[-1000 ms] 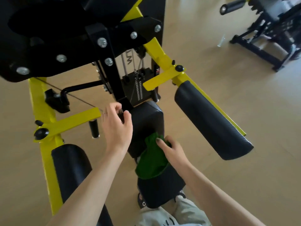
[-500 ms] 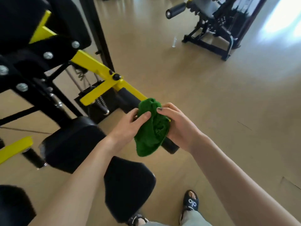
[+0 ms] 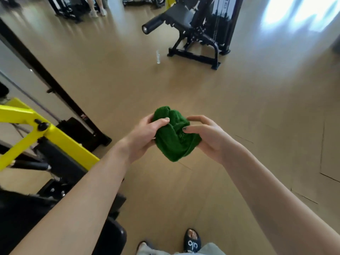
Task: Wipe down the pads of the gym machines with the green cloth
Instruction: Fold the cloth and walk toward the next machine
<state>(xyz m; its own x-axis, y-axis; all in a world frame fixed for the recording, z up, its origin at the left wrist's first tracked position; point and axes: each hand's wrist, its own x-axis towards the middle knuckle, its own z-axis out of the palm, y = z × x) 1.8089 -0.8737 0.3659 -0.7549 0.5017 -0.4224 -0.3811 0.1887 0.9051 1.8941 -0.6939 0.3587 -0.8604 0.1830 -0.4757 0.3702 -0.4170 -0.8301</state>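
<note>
So right now I've got the bunched-up green terry cloth squeezed between both hands out in front of me, over bare floor. My left hand is closed on its left side, thumb pressed across the top fold, and my right hand cups the other side with the fingertips hooked into the wad. Neither hand is on a pad at the moment.

Stuff that could go sideways, as far as I can judge: the cloth is a lumpy ball, so if I wipe with it like this only a small bit touches the pad and I'll probably leave streaks. A loose tail hangs below my hands, and if I let go with one side the whole thing could flop open or drop on the floor and pick up grit. The yellow steel frame with the black padding sits close off my left forearm, so swinging back that way carelessly could bang my elbow. The black leg machine with the roller pad stands well beyond my hands.
</note>
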